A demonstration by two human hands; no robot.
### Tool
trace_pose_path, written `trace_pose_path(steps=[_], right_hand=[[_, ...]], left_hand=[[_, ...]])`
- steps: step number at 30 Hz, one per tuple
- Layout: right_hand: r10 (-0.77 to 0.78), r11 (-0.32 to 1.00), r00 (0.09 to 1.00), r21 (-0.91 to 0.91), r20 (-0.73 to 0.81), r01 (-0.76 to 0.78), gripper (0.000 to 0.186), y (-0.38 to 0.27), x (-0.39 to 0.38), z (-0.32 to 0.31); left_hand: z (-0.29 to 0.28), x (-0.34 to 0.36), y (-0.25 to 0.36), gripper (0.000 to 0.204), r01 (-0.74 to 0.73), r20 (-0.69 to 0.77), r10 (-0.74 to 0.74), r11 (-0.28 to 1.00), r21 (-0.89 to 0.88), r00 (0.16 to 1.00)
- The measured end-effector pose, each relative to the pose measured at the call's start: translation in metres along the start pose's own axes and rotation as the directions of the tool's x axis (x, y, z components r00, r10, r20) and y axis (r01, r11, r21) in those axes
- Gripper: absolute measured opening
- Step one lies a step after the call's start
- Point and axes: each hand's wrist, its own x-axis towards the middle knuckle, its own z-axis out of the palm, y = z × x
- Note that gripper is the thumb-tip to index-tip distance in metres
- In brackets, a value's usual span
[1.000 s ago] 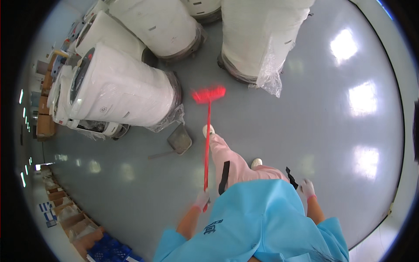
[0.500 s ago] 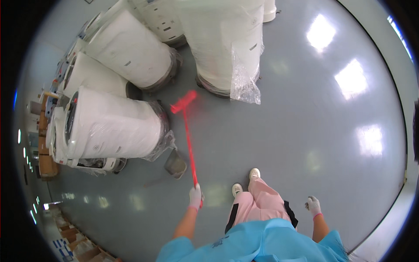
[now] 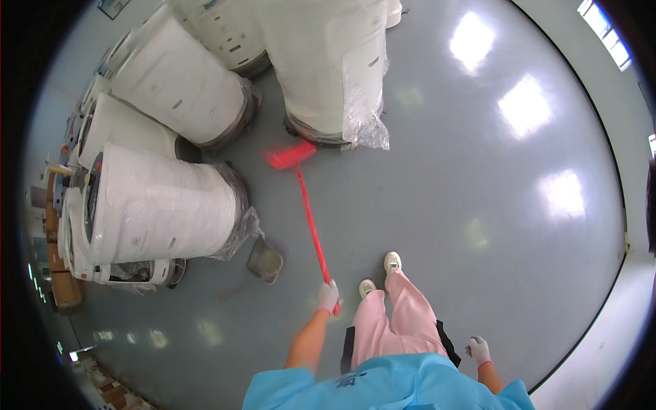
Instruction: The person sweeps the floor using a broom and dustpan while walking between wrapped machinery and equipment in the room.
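My left hand (image 3: 328,294), in a white glove, is closed round the red broom handle (image 3: 311,225), near its lower end in the picture. The broom's red head (image 3: 290,154) is blurred on the floor between the wrapped white cylindrical units. My right hand (image 3: 477,349), also gloved, hangs beside my pink-trousered leg, fingers curled with nothing visible in them. A grey dustpan (image 3: 265,260) lies left of the broom handle, near the plastic wrap at the base of the closest unit (image 3: 164,201). My two white shoes stand on the grey floor, right of the handle.
Several large white wrapped units crowd the upper left, including an upright one (image 3: 314,68) at top centre. Cardboard boxes (image 3: 65,287) stand along the far left, more at lower left. A white wall (image 3: 615,109) with windows curves along the right, beside the glossy grey floor (image 3: 519,239).
The broom head has swung from between the units toward the left, then slightly right again, blurred. My left hand has moved up with the handle. My legs have shifted from a stride to feet nearer together.
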Motion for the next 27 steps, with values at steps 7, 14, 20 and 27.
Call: trace_pose_path(steps=[7, 14, 20, 27], right_hand=[[-0.054, 0.996, 0.996, -0.069, 0.064, 0.059, 0.035, 0.0, -0.027, 0.025], [-0.094, 0.994, 0.995, -0.044, 0.031, 0.095, 0.035, 0.025, -0.034, 0.014], [-0.093, 0.991, 0.992, -0.087, 0.084, 0.1, 0.035, 0.043, -0.019, 0.012], [-0.149, 0.974, 0.973, -0.142, 0.178, 0.176, 0.036, 0.036, 0.017, -0.007]], left_hand=[[-0.017, -0.06, -0.047, 0.031, 0.002, 0.083, -0.023, 0.97, 0.243, 0.996], [-0.035, -0.085, -0.097, 0.034, 0.002, 0.111, -0.046, 0.929, 0.371, 0.993], [-0.072, -0.175, -0.231, 0.039, 0.071, 0.053, -0.134, 0.773, 0.63, 0.99], [-0.04, -0.331, -0.286, 0.041, 0.122, 0.106, -0.241, 0.766, 0.631, 0.965]])
